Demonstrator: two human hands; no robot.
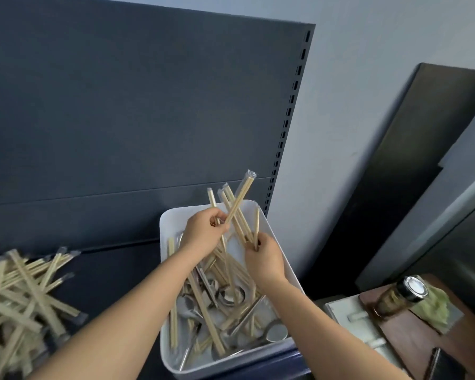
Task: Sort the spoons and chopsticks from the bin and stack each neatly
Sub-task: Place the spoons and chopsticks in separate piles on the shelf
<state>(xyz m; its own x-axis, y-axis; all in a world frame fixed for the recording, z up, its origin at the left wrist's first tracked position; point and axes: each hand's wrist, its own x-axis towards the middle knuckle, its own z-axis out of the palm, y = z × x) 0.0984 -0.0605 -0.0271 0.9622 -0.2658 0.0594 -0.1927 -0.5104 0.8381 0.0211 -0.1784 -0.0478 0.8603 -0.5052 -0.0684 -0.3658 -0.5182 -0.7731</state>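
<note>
Currently gripping roughly six wrapped chopsticks (237, 209) above the white bin (173, 223) on the dark shelf (115, 270), with left hand (203, 233) fingers curled round some and right hand (265, 259) fingers pinching the lower ends of the rest. Lying tangled inside the bin, many more chopsticks and several metal spoons (231, 294), too overlapped for counting. Spreading at left, blurred and cut off, one loose chopstick pile (19, 297). Showing at right, one amber jar (395, 297), label unreadable.
</note>
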